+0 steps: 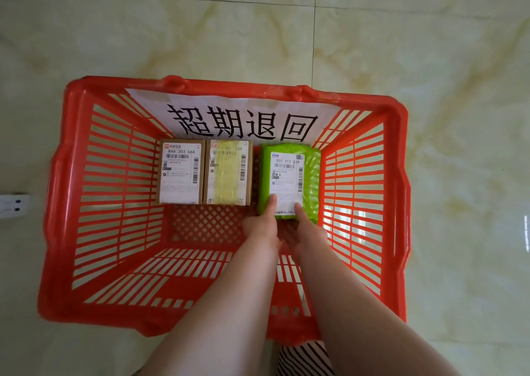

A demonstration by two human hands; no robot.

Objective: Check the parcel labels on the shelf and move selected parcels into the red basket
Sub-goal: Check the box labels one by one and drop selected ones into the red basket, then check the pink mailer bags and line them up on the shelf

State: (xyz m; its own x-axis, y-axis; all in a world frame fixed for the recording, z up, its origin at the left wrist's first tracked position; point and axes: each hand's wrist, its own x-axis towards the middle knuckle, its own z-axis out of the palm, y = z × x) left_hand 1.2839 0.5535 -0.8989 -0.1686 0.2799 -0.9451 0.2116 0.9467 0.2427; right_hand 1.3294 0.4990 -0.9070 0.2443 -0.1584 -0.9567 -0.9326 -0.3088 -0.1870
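Head view: a red basket (86, 203) sits on pale marble-look floor tiles (430, 60), a paper sign (241, 120) on its far wall. Inside lie two cardboard parcels (182, 172) (228, 172) and a green parcel (289, 180), gripped at its near edge by left hand (262, 226) and right hand (308, 229).

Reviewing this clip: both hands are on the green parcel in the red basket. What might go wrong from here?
1. The green parcel lies apart from the two brown boxes; a push by the left hand or right hand may skew the row.
2. The thumbs cover the label's lower edge, so text there may go unread.
3. The middle brown box's label looks taped over and hard to read, risking a wrong pick sitting in the red basket.
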